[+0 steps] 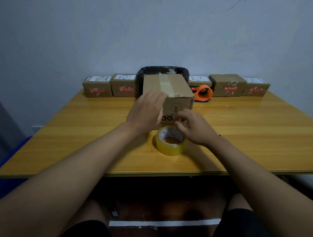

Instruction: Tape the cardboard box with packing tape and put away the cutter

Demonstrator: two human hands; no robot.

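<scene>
Right hand (194, 127), fingers curled, perhaps pinching tape, hovers above the tape roll (170, 141); open left hand (146, 111) steadies the cardboard box (169, 87) just beyond.

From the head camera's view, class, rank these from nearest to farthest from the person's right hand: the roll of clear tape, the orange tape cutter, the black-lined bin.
1. Roll of clear tape: just left of and below the right hand, nearly touching.
2. Orange tape cutter: farther back on the table, right of the big box.
3. Black-lined bin: at the wall, behind the box.
</scene>
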